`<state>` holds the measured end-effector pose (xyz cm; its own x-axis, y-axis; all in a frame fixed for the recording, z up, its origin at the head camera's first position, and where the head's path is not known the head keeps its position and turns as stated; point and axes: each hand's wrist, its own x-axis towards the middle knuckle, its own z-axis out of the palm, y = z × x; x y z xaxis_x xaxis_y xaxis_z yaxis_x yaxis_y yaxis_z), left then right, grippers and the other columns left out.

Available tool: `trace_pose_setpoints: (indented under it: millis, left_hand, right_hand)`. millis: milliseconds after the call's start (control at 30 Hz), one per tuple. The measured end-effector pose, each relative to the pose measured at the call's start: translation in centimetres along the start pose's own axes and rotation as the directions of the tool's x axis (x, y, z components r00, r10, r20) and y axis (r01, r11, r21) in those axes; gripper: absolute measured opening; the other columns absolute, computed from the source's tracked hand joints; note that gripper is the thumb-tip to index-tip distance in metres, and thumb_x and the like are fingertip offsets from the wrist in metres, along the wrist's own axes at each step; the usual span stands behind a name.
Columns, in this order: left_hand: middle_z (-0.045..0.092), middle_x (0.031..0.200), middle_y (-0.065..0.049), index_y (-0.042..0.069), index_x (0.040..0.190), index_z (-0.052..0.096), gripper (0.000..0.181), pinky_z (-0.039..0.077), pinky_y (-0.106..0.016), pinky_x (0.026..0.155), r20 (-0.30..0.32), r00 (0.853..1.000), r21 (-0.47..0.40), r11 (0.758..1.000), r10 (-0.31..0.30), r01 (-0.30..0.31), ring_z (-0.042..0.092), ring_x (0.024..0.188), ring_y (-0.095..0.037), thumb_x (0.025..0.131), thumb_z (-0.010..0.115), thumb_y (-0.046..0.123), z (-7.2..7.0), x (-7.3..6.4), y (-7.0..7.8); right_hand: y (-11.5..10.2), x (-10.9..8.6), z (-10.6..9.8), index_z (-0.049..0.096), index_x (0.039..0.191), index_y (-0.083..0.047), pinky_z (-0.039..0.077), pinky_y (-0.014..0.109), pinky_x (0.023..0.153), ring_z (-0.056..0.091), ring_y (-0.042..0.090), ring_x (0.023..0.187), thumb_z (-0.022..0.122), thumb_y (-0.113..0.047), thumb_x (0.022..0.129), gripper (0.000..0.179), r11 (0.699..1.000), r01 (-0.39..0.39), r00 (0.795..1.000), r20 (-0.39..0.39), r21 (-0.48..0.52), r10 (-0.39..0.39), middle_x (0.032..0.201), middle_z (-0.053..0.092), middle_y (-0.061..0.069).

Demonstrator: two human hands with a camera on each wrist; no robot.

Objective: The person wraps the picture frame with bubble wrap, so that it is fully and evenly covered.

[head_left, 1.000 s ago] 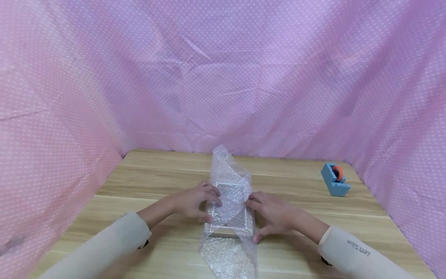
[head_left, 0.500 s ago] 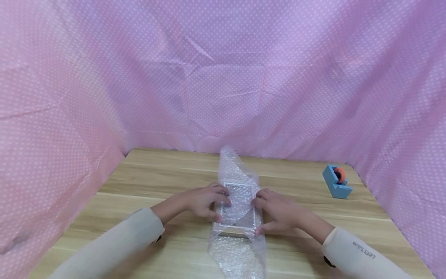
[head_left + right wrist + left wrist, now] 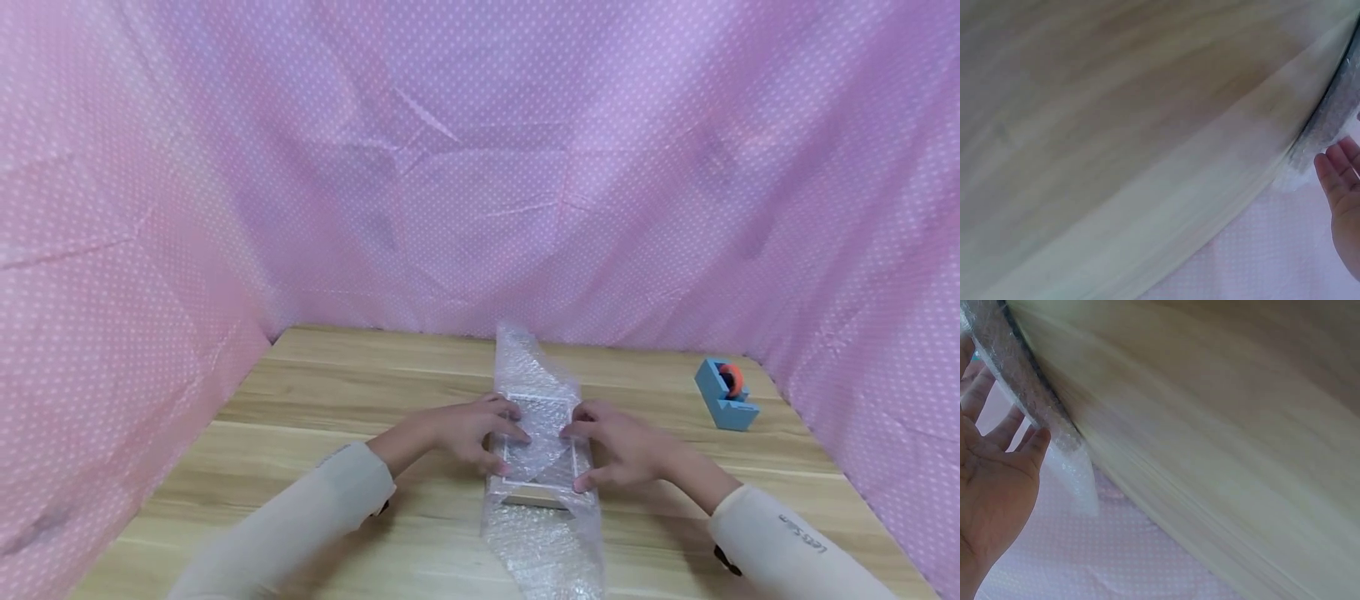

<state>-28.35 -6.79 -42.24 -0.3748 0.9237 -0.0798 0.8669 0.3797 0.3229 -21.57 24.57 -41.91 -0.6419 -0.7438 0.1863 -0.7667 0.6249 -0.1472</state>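
Note:
A flat rectangular frame (image 3: 534, 497) with a white inner border lies on the table, covered by clear bubble wrap (image 3: 542, 550). Its wood-coloured near edge shows through a gap. Long tails of wrap reach toward the back and front of the table. At the frame's left side, my left hand (image 3: 465, 429) rests fingertips on the wrapped top, thumb by the near corner. Opposite it, my right hand (image 3: 624, 446) touches the right side likewise. Fairly straight fingers (image 3: 1007, 428) meet the wrapped edge in the left wrist view; the right wrist view shows extended fingers (image 3: 1335, 172) beside it.
A blue tape dispenser (image 3: 726, 398) with an orange roll stands at the right rear of the wood-grain table (image 3: 360, 375). Pink dotted cloth (image 3: 480, 183) hangs behind the table and along both sides.
Both hands and the wrapped frame between them have slid to the right across the table. The tape dispenser stays in its place; the head view has shifted slightly.

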Motion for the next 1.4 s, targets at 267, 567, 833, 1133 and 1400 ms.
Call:
trace_pose_setpoints:
  millis: [267, 567, 833, 1133, 1400]
  left_hand:
    - [0.043, 0.157, -0.009, 0.029, 0.144, 0.061, 0.058, 0.034, -0.043, 0.117, 0.006, 1.0, 0.028, 1.0, 0.002, -0.003, 0.034, 0.144, -0.027, 0.092, 0.07, 0.055, -0.1, 2.6, 0.9]
    - [0.042, 0.158, -0.009, 0.028, 0.144, 0.06, 0.058, 0.035, -0.045, 0.117, 0.005, 1.0, 0.038, 0.999, -0.029, 0.029, 0.034, 0.143, -0.028, 0.093, 0.07, 0.054, -0.1, 4.0, 1.8]
    - [0.059, 0.141, -0.009, 0.009, 0.134, 0.066, 0.043, 0.045, -0.038, 0.108, -0.206, 0.97, -0.237, 0.968, -0.132, 0.082, 0.054, 0.128, -0.025, 0.096, 0.073, 0.03, 0.1, 4.6, 0.9]
    - [0.066, 0.117, -0.022, -0.007, 0.144, 0.046, 0.058, 0.062, -0.036, 0.081, -0.131, 0.743, -0.912, 0.373, -0.657, 0.17, 0.07, 0.095, -0.029, 0.093, 0.071, 0.001, 0.4, 7.4, -2.5]
    - [0.072, 0.103, -0.018, -0.013, 0.123, 0.06, 0.036, 0.061, -0.037, 0.085, -0.004, 0.706, -0.977, 0.153, -0.708, 0.148, 0.072, 0.089, -0.026, 0.089, 0.073, -0.007, 0.4, 8.7, -3.1]
  right_hand:
    - [1.6, -1.6, -0.5, 0.071, 0.129, -0.013, 0.054, 0.044, 0.089, 0.057, 0.019, 0.107, 0.075, -0.07, 0.079, 0.075, 0.998, -0.057, 0.998, 0.028, 0.033, 0.056, 0.123, 0.06, 0.007]
    - [2.2, -2.7, -1.4, 0.07, 0.127, -0.013, 0.052, 0.054, 0.097, 0.06, 0.032, 0.117, 0.075, -0.072, 0.077, 0.078, 0.996, -0.088, 0.994, 0.059, 0.011, 0.087, 0.128, 0.063, 0.014]
    - [1.2, -3.5, -1.2, 0.068, 0.132, -0.013, 0.054, 0.052, 0.095, 0.058, 0.032, 0.119, 0.066, -0.084, 0.073, 0.092, 0.994, -0.074, 0.994, 0.071, -0.076, 0.079, 0.131, 0.062, 0.013]
    - [1.4, -3.7, -0.9, 0.07, 0.128, -0.013, 0.056, 0.05, 0.089, 0.057, 0.028, 0.114, 0.067, -0.083, 0.073, 0.09, 0.995, -0.058, 0.997, 0.05, -0.081, 0.062, 0.127, 0.062, 0.011]
    - [1.7, -3.9, -0.7, 0.069, 0.129, -0.017, 0.055, 0.05, 0.091, 0.055, 0.027, 0.117, 0.065, -0.085, 0.072, 0.09, 0.995, -0.076, 0.995, 0.052, -0.072, 0.08, 0.129, 0.061, 0.009]
